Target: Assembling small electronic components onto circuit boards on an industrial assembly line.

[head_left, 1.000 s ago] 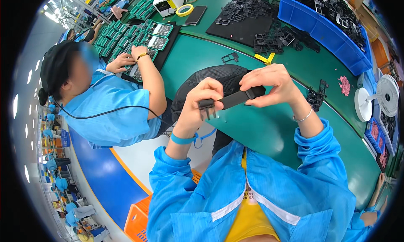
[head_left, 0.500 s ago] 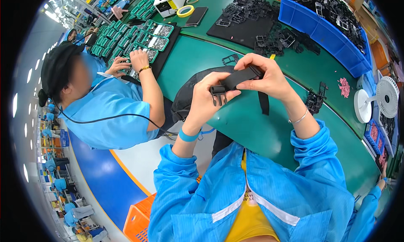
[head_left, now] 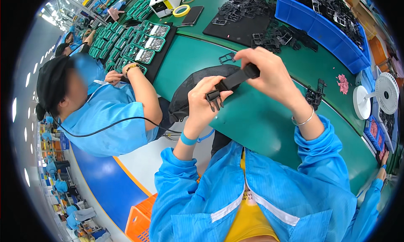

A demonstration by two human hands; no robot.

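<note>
A wide black strap [head_left: 235, 79] stretches between my two hands above the green table. My left hand [head_left: 201, 102] is closed on its near end, where a black plastic buckle [head_left: 213, 97] with prongs sticks out below the fingers. My right hand [head_left: 269, 76] grips the far end, which looks folded or rolled into a thick bundle; the fingertips are partly hidden. Just behind my left hand, a black mesh bag [head_left: 185, 88] rests at the table edge. Whether the strap is joined to the bag cannot be made out.
On the left a co-worker [head_left: 109, 116] handles green-framed circuit boards [head_left: 141, 55]. Black plastic frames [head_left: 244, 8] lie heaped on a dark mat, beside a blue bin [head_left: 324, 31] full of them. A white fan [head_left: 385, 92] and pink bits [head_left: 343, 84] are at the right.
My right hand has turned and shifted slightly, and the strap now runs straighter between my hands. Its loose end, which hung below the right hand, no longer shows. The co-worker's hands have moved nearer.
</note>
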